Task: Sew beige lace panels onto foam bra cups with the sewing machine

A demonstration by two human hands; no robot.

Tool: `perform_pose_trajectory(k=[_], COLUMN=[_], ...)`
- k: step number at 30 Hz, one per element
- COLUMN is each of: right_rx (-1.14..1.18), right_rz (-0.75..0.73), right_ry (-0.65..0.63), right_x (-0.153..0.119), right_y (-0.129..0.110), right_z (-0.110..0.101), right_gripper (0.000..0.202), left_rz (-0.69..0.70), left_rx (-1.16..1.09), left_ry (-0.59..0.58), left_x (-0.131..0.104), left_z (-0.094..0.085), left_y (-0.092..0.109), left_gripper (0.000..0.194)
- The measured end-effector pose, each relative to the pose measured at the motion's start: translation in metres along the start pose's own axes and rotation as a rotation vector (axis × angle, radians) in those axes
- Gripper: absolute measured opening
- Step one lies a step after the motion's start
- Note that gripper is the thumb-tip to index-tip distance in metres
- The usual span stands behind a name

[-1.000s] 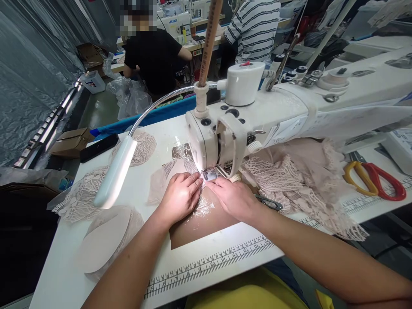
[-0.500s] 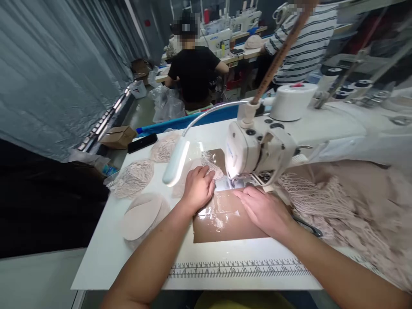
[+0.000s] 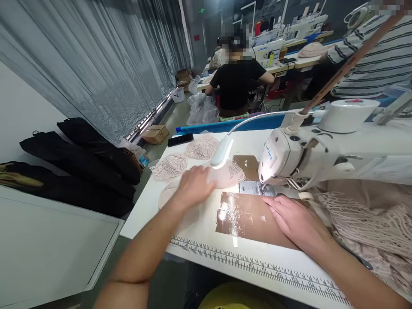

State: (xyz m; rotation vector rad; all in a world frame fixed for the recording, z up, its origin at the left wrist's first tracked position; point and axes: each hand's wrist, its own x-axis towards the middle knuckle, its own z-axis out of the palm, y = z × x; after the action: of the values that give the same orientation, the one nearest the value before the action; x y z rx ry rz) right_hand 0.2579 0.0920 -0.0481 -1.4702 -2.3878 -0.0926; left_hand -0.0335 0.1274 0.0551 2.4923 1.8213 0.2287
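My left hand (image 3: 196,185) is slightly blurred beside a sheer pale pink lace-edged fabric piece (image 3: 233,172), left of the sewing machine's needle. Its fingers and thumb are at the fabric's edge, and I cannot tell whether they grip it. Flat on the brown, shiny, taped sheet (image 3: 244,219) lies my right hand (image 3: 294,216), fingers stretched toward the presser foot (image 3: 264,187). Under my left forearm a pale rounded fabric piece (image 3: 165,195) is partly hidden. Two lace-covered cup pieces (image 3: 170,166) lie further back on the left.
The white sewing machine (image 3: 286,156) stands at right, with a lamp (image 3: 222,152) on a bent neck. Beige fringed fabric (image 3: 360,219) is heaped beside my right arm. A phone (image 3: 180,140) lies at the back edge. A co-worker in black (image 3: 238,83) sits ahead.
My left hand has drawn left, away from the needle, and the lace-edged piece now sits further from the presser foot. My right hand stays on the brown sheet. The view has turned left.
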Motion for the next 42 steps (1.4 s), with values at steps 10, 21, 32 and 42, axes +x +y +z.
perform_pose_trajectory(k=[10, 21, 32, 42], right_rx=[0.044, 0.580, 0.268, 0.060], right_rz=[0.087, -0.049, 0.012, 0.099], right_ry=[-0.035, 0.151, -0.021, -0.142], right_x=[0.005, 0.001, 0.003, 0.006], right_y=[-0.010, -0.015, -0.016, -0.019], right_z=[-0.011, -0.038, -0.028, -0.021], right_gripper=[0.039, 0.029, 0.018, 0.028], left_rz=[-0.312, 0.231, 0.285, 0.293], left_rx=[-0.508, -0.917, -0.766, -0.520], left_ry=[-0.142, -0.440, -0.329, -0.122], left_x=[-0.104, -0.004, 0.041, 0.055], left_z=[0.014, 0.051, 0.074, 0.075], left_y=[-0.071, 0.053, 0.070, 0.059], left_gripper=[0.031, 0.048, 0.027, 0.021])
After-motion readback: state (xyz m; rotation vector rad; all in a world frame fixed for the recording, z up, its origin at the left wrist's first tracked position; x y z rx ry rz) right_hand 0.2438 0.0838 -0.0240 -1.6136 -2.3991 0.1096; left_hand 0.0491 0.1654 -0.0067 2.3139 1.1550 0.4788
